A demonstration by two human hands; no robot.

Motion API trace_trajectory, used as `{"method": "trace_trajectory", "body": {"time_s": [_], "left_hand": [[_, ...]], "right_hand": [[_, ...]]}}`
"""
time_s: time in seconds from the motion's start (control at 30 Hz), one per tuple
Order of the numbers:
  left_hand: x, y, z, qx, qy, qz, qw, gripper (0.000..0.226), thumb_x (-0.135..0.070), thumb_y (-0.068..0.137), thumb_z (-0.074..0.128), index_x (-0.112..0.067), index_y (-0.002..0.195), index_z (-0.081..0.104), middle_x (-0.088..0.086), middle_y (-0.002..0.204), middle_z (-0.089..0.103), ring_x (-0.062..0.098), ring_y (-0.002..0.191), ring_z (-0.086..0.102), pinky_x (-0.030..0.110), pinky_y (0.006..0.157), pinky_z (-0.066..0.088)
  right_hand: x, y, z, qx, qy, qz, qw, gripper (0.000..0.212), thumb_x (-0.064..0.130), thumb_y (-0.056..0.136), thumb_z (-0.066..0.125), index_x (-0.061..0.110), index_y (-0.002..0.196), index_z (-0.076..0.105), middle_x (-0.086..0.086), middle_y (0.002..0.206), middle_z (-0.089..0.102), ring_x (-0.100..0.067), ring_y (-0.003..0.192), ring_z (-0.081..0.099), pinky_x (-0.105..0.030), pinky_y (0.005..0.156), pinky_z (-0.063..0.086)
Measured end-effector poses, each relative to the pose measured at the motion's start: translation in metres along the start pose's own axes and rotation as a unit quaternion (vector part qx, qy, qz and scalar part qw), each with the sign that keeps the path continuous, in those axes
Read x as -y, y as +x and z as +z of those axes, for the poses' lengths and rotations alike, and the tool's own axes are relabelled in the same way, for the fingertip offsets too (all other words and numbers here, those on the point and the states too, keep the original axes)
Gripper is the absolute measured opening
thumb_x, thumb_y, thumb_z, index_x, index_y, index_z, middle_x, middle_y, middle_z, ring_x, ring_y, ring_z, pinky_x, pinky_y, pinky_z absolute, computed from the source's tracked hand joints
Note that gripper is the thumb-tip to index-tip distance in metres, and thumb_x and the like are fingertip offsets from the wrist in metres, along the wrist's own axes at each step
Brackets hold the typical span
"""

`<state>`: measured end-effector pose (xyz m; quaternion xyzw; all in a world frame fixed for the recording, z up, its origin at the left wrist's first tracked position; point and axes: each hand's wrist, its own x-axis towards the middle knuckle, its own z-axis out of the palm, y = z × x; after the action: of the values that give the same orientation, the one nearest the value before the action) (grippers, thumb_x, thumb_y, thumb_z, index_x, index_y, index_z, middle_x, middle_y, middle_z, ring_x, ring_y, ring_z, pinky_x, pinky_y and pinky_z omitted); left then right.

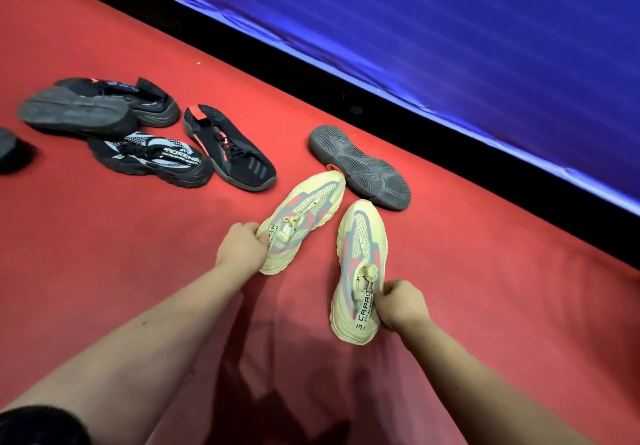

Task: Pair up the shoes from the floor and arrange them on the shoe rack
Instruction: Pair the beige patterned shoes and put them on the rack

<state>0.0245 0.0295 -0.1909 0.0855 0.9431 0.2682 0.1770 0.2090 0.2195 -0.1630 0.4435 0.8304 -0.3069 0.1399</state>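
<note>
Your forearms reach forward, and each of your hands is clamped on one cream shoe: the left hand (242,245) grips the heel side of the left cream shoe (302,219), and the right hand (401,304) pinches the collar of the right cream shoe (360,271). Both shoes are low over the red floor (485,289), toes pointing away from you. Keep a firm grip, turn the toes parallel, and bring the pair together before you carry it. The overturned grey shoe (360,167) just beside the left toe could catch; lift clear of it. The black shoes (228,148) lie apart at the left. No rack is in view.

dark shoe (7,148) cut off at left edge, overturned shoe (74,112) hiding another's toe
</note>
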Motion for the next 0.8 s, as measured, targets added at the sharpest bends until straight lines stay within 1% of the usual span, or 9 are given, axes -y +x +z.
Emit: {"method": "trace_trajectory", "body": {"time_s": [0.07,0.17,0.23,0.3,0.4,0.57,0.67,0.73,0.8], "left_hand": [[-0.001,0.003,0.000,-0.017,0.015,0.003,1.000,0.032,-0.033,0.094,0.043,-0.010,0.099,0.065,0.017,0.104,0.065,0.038,0.096,0.060,0.036,0.076,0.045],[-0.008,0.006,0.000,0.002,0.041,0.005,0.999,0.033,-0.039,0.094,0.045,-0.012,0.097,0.064,0.014,0.101,0.068,0.034,0.098,0.061,0.035,0.079,0.047],[-0.012,0.004,0.004,0.015,0.038,0.001,0.999,0.030,-0.042,0.091,0.049,-0.014,0.090,0.059,0.013,0.097,0.068,0.033,0.094,0.062,0.033,0.075,0.045],[-0.014,0.001,0.008,0.015,0.038,0.005,0.999,0.027,-0.041,0.089,0.053,-0.014,0.086,0.054,0.013,0.094,0.067,0.033,0.091,0.061,0.033,0.071,0.043],[-0.018,-0.001,0.008,0.010,0.056,0.034,0.998,0.022,-0.034,0.091,0.052,-0.013,0.082,0.050,0.014,0.094,0.066,0.035,0.091,0.060,0.034,0.070,0.042],[-0.020,-0.008,0.005,0.024,0.107,0.088,0.990,0.020,-0.024,0.091,0.050,-0.012,0.076,0.047,0.016,0.091,0.067,0.036,0.090,0.060,0.034,0.066,0.038],[-0.012,-0.014,0.000,0.048,0.091,0.091,0.991,0.019,-0.026,0.088,0.056,-0.013,0.075,0.051,0.012,0.085,0.067,0.034,0.086,0.060,0.035,0.068,0.042],[-0.008,-0.015,-0.004,0.083,0.070,0.095,0.990,0.019,-0.026,0.085,0.062,-0.014,0.073,0.052,0.007,0.075,0.062,0.029,0.077,0.058,0.032,0.063,0.039],[-0.005,-0.016,-0.009,0.145,0.037,0.096,0.984,0.020,-0.021,0.080,0.067,-0.014,0.069,0.052,0.004,0.065,0.057,0.021,0.059,0.052,0.028,0.052,0.036]], "right_hand": [[0.000,0.002,0.000,-0.008,-0.003,-0.004,1.000,0.037,0.033,0.088,0.049,0.015,0.056,0.044,-0.017,0.087,0.072,-0.034,0.087,0.068,-0.027,0.065,0.045],[0.000,0.003,-0.001,-0.011,0.000,-0.010,1.000,0.036,0.031,0.087,0.048,0.015,0.055,0.044,-0.019,0.088,0.072,-0.034,0.086,0.068,-0.026,0.064,0.044],[-0.001,0.003,-0.002,-0.010,0.001,-0.010,1.000,0.038,0.031,0.087,0.049,0.015,0.053,0.042,-0.019,0.086,0.072,-0.034,0.086,0.068,-0.025,0.063,0.043],[-0.001,0.004,-0.002,-0.009,0.005,-0.011,1.000,0.039,0.030,0.088,0.049,0.016,0.054,0.040,-0.019,0.083,0.071,-0.035,0.085,0.067,-0.025,0.063,0.042],[-0.001,0.006,-0.002,-0.006,0.012,-0.017,1.000,0.036,0.024,0.088,0.050,0.017,0.055,0.040,-0.019,0.083,0.068,-0.032,0.073,0.059,-0.027,0.063,0.040],[-0.006,0.005,-0.004,-0.016,0.033,-0.027,0.999,0.041,0.025,0.093,0.049,0.018,0.055,0.037,-0.002,0.061,0.048,-0.026,0.070,0.045,-0.026,0.064,0.033],[-0.008,0.008,-0.005,-0.039,0.086,-0.014,0.995,0.039,0.024,0.094,0.049,0.018,0.056,0.039,-0.007,0.069,0.054,-0.026,0.071,0.046,-0.028,0.065,0.036],[-0.009,0.012,-0.005,-0.071,0.092,-0.010,0.993,0.039,0.026,0.094,0.049,0.017,0.057,0.040,-0.014,0.075,0.060,-0.030,0.074,0.053,-0.029,0.065,0.037],[-0.012,0.013,-0.004,-0.092,0.076,-0.017,0.993,0.040,0.028,0.094,0.050,0.017,0.058,0.039,-0.020,0.081,0.064,-0.035,0.081,0.059,-0.030,0.065,0.035]]}}
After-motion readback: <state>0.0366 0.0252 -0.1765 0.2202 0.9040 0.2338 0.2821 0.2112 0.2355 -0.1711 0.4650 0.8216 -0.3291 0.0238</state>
